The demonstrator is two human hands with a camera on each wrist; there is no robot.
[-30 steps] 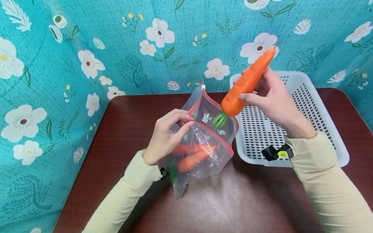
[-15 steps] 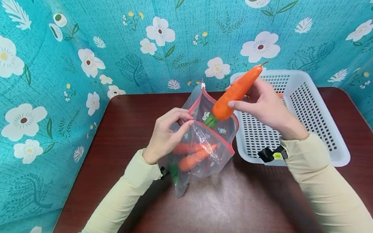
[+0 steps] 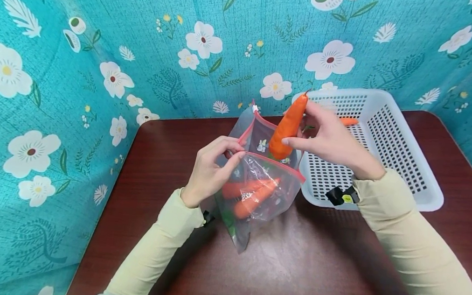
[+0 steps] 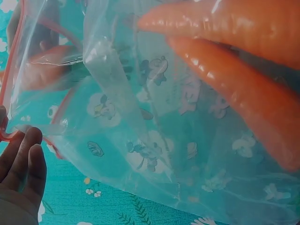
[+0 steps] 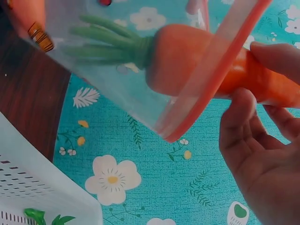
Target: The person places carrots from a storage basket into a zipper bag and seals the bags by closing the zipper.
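My left hand (image 3: pixel 213 171) pinches the red-edged mouth of a clear zip bag (image 3: pixel 283 201), which hangs with its mouth open. Through the plastic show two carrots (image 4: pixel 239 93), lying slantwise. A third carrot (image 3: pixel 287 128) is in my right hand (image 3: pixel 331 139), gripped between thumb and fingers, tip up and green stems down. In the right wrist view its green stems (image 5: pixel 103 44) and thick end are inside the bag, while the thin end sticks out past the red edge (image 5: pixel 206 98). The front of the bag hides the stems from the head view.
A pale plastic basket (image 3: pixel 422 182) with slotted walls stands at the right, under my right forearm. In it lie an orange carrot-like piece (image 3: pixel 349 121) and some green leaves (image 5: pixel 47 218). The dark wooden table (image 3: pixel 275 282) ends at a flowered teal curtain (image 3: pixel 165 43).
My right hand has moved left and down, bringing the carrot's stem end into the bag. The bag's lower part has swung slightly right. An orange piece in the basket has come into sight.
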